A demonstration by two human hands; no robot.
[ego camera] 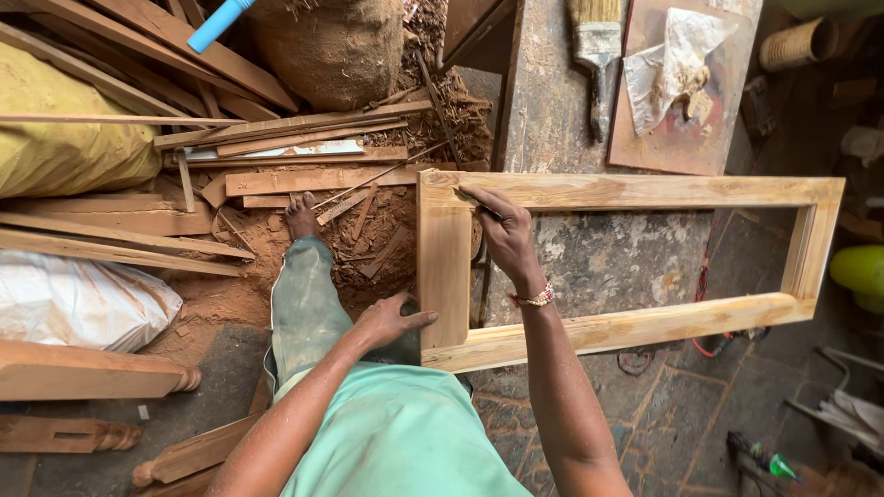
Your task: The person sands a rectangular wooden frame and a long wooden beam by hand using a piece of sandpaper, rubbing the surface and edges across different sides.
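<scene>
Head view: one wooden frame [626, 327], two hands.

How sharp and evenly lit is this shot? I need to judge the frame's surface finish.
Head view: the wooden frame and right hand are sharp in soft daylight with no glare; the left hand is crisp too; the right edge and lower corners fall dark; straight rails bow slightly from wide-angle distortion.

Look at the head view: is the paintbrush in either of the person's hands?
No. The paintbrush lies on the stone slab, far from both hands; the right hand and left hand rest on the wooden frame.
</scene>
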